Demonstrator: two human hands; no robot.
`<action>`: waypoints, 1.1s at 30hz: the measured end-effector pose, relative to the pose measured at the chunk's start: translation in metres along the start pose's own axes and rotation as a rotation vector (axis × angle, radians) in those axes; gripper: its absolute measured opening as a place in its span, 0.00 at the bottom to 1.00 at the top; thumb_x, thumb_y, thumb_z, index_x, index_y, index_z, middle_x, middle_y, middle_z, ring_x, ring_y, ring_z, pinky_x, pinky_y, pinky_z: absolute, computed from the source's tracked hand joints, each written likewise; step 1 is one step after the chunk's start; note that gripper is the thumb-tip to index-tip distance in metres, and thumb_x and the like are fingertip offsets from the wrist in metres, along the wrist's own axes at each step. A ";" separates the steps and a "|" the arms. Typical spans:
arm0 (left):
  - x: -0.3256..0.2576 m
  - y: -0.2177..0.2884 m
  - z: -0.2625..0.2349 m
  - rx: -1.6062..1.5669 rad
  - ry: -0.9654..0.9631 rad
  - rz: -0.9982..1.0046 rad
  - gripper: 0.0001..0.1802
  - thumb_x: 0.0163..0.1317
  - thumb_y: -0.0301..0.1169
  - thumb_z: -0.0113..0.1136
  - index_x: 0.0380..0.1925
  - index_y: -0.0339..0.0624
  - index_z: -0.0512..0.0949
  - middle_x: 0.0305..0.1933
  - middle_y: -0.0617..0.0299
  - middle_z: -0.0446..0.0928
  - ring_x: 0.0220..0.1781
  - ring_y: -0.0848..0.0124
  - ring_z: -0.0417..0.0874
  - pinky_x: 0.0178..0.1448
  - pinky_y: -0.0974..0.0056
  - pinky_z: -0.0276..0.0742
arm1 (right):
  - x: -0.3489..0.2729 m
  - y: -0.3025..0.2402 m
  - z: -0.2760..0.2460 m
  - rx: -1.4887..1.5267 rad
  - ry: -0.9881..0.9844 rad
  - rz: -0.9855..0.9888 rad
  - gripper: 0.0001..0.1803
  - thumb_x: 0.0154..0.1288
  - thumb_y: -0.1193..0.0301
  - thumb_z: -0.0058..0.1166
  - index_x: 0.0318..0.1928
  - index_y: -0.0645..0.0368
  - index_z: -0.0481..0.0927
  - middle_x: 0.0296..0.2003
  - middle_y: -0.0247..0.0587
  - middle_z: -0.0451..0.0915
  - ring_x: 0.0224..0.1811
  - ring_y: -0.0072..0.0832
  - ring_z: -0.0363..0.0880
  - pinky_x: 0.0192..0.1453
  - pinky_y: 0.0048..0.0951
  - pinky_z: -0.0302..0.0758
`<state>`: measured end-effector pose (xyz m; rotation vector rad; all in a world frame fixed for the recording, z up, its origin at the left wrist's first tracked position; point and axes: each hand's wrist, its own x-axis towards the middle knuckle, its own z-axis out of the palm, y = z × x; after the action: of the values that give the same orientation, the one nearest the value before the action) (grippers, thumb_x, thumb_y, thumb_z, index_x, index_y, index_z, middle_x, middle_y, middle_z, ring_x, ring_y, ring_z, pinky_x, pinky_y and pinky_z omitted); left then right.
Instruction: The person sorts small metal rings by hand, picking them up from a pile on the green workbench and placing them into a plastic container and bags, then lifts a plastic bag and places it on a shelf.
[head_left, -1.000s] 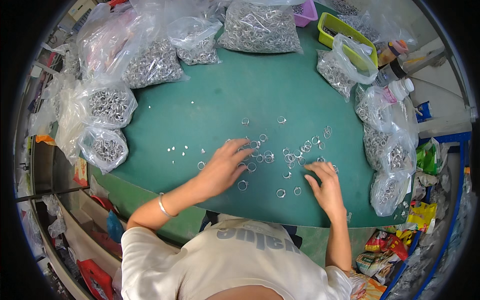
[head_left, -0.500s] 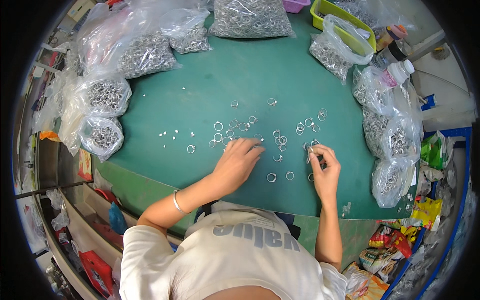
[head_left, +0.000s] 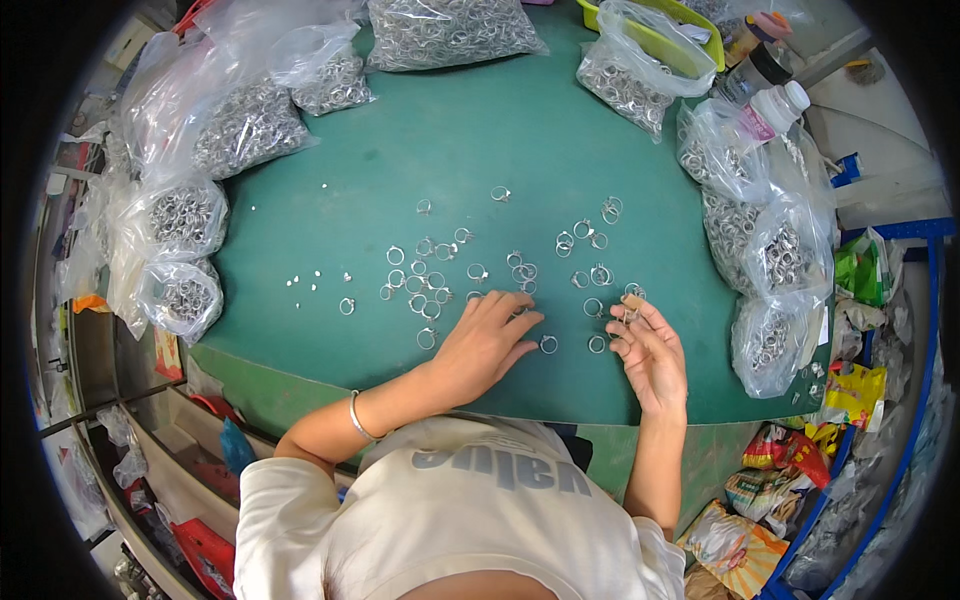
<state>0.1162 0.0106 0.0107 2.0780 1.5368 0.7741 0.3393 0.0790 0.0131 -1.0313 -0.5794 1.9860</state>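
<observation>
The green tabletop (head_left: 380, 160) is the largest thing, smooth and dull; its near edge runs close along the cream cloth shirt (head_left: 440, 520), and a wide bare area stays free across its far middle. Clear plastic bags (head_left: 250, 125), wrinkled, shiny and bulging, stand along the left and far sides; more bags (head_left: 760, 240) line the right edge, with open green room between them and the right hand (head_left: 650, 365). This hand has its fingers clamped on one thin ring (head_left: 628, 316) at their tips. The left hand (head_left: 490, 340) is spread low over the tabletop, thumb and forefinger apart; whether a ring is under its fingertips, I cannot tell. Loose silvery rings (head_left: 415, 283), round and glossy, some with a small raised head, lie scattered beyond both hands; one lies just beside the left thumb, another just left of the right hand. Smallest are white bits (head_left: 314, 287), irregular in shape, near the left part of the rings.
</observation>
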 end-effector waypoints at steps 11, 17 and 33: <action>0.075 -0.010 0.038 0.022 -0.045 0.079 0.12 0.51 0.22 0.59 0.37 0.35 0.74 0.38 0.56 0.73 0.40 0.59 0.74 0.41 0.60 0.70 | -0.004 -0.010 -0.008 -0.757 0.044 -0.250 0.13 0.60 0.81 0.49 0.46 0.63 0.74 0.34 0.37 0.76 0.29 0.23 0.75 0.32 0.23 0.71; 0.055 -0.013 -0.003 -0.841 -0.103 -0.493 0.07 0.59 0.19 0.47 0.35 0.33 0.75 0.32 0.61 0.75 0.33 0.75 0.75 0.33 0.71 0.71 | 0.001 -0.013 0.015 -1.452 -0.219 -0.558 0.13 0.52 0.78 0.57 0.41 0.61 0.77 0.34 0.44 0.72 0.34 0.34 0.73 0.38 0.31 0.70; 0.089 -0.038 0.020 -0.093 -0.056 -0.189 0.14 0.54 0.22 0.56 0.41 0.39 0.68 0.38 0.51 0.68 0.36 0.50 0.73 0.38 0.54 0.70 | 0.066 -0.040 -0.004 -1.456 -0.223 -0.540 0.12 0.47 0.81 0.58 0.36 0.62 0.77 0.34 0.44 0.74 0.35 0.41 0.71 0.43 0.36 0.69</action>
<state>0.1221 0.1066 -0.0127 1.8412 1.6081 0.6979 0.3379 0.1563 0.0087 -1.1795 -2.3023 0.9837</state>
